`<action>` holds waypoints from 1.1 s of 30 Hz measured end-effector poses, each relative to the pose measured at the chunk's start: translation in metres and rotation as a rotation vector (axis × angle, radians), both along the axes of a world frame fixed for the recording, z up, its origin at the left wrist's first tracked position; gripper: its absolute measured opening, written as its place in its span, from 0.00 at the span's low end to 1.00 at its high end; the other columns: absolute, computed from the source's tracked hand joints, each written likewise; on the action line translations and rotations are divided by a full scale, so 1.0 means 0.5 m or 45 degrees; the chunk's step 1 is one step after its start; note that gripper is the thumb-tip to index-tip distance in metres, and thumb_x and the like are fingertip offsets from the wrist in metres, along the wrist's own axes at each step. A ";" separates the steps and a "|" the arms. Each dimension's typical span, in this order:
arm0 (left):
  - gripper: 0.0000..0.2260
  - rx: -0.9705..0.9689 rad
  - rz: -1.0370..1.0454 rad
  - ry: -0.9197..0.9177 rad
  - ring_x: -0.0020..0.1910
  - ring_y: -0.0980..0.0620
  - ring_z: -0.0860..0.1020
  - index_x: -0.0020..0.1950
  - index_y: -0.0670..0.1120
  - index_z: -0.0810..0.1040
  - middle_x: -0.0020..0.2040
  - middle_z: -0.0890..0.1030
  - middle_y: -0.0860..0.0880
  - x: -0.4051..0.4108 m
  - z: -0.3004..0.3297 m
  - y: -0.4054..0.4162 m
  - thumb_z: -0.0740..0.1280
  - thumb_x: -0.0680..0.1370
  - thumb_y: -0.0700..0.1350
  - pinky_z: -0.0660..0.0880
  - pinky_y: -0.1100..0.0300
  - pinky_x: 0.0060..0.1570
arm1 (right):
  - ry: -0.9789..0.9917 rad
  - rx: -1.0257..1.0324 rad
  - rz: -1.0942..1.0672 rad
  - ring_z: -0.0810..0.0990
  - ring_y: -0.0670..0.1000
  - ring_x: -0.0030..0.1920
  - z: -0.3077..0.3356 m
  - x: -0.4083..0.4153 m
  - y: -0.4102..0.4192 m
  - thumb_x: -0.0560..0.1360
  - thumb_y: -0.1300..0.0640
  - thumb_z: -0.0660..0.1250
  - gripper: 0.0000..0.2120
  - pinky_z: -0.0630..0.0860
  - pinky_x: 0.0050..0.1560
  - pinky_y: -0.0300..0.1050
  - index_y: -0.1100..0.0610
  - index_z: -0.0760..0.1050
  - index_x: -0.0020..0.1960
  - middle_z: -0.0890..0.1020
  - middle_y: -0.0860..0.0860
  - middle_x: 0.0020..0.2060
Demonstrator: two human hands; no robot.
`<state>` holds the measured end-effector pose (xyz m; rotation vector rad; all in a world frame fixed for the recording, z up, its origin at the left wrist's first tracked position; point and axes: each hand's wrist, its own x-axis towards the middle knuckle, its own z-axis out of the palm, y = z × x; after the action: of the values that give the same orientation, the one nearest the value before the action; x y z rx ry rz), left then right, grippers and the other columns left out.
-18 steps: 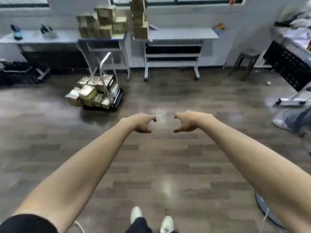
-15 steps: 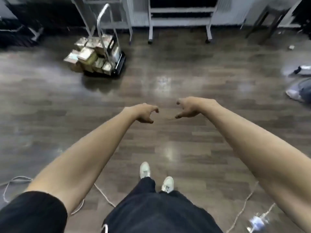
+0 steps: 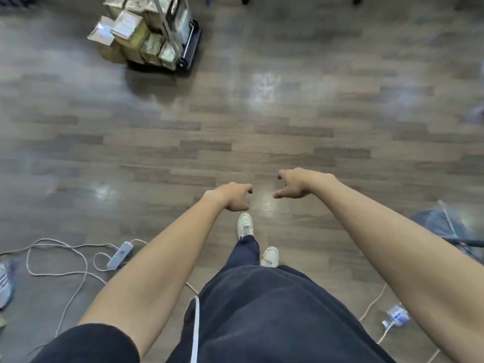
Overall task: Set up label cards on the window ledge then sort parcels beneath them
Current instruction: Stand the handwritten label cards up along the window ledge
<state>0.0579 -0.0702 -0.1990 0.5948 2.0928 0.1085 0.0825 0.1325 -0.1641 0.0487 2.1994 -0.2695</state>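
Observation:
Several brown cardboard parcels point(image 3: 133, 35) are piled on a black hand cart point(image 3: 190, 45) with a metal handle, at the top left of the view. Both my arms stretch forward over the wooden floor. My left hand point(image 3: 231, 197) hangs with loosely curled fingers and holds nothing. My right hand point(image 3: 294, 183) is beside it, a small gap apart, fingers also loosely curled and empty. The window ledge and label cards are out of view.
A white power strip point(image 3: 119, 255) with looping cable lies on the floor at lower left. Another cable and plug point(image 3: 395, 317) lie at lower right. A blue-grey round base point(image 3: 442, 224) sits at the right edge. My white shoes point(image 3: 245, 224) stand below my hands.
The view has tilted down steeply: tables, window and stacked parcels have left the frame, and the cart has slid to the top edge. My hands stay empty and close together.

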 end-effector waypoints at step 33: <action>0.26 0.047 0.042 0.053 0.65 0.41 0.74 0.74 0.49 0.65 0.67 0.75 0.42 -0.848 0.027 0.373 0.67 0.78 0.49 0.72 0.47 0.63 | -0.037 -0.081 -0.106 0.73 0.60 0.68 -0.023 -0.792 0.348 0.78 0.41 0.67 0.34 0.72 0.65 0.52 0.56 0.61 0.77 0.73 0.58 0.70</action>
<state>-0.3659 0.1162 -0.1852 0.5891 2.1452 0.1549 -0.3135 0.3066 -0.1757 0.1080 2.1615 -0.3827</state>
